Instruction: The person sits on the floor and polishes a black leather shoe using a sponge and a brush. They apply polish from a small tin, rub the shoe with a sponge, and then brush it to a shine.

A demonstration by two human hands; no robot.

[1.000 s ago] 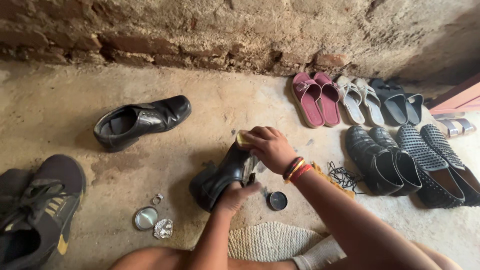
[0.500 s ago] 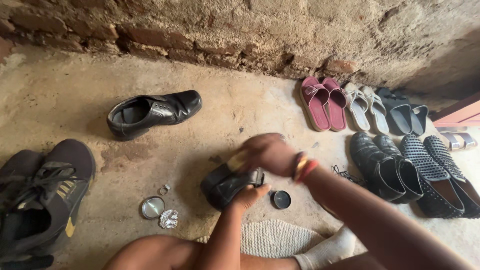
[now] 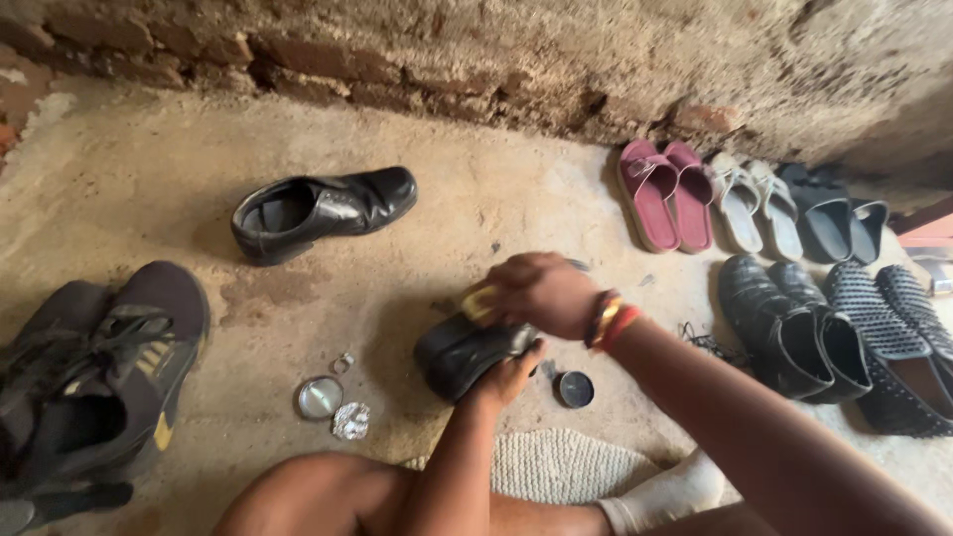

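Note:
My left hand (image 3: 506,377) grips a black leather shoe (image 3: 459,349) from below, holding it just above the concrete floor. My right hand (image 3: 536,291), with red and yellow bands on the wrist, presses a small yellowish brush (image 3: 478,304) against the top of that shoe. An open round tin of black polish (image 3: 575,388) lies on the floor just right of the shoe. Its metal lid (image 3: 320,397) rests to the left, beside a crumpled piece of foil (image 3: 350,421) and a small ring (image 3: 342,363).
The matching black shoe (image 3: 323,207) lies further back left. Dark sneakers (image 3: 99,367) sit at the left edge. Pink sandals (image 3: 667,193), pale sandals (image 3: 756,203), dark slides (image 3: 832,213) and black shoes (image 3: 794,333) line the right side below a rough brick wall (image 3: 476,60). A woven mat (image 3: 556,467) lies near my knees.
The view has shifted slightly, moving everything rightward. My right hand has rubbed the brush back and forth over the shoe, and the shoe has tipped lower in my left hand.

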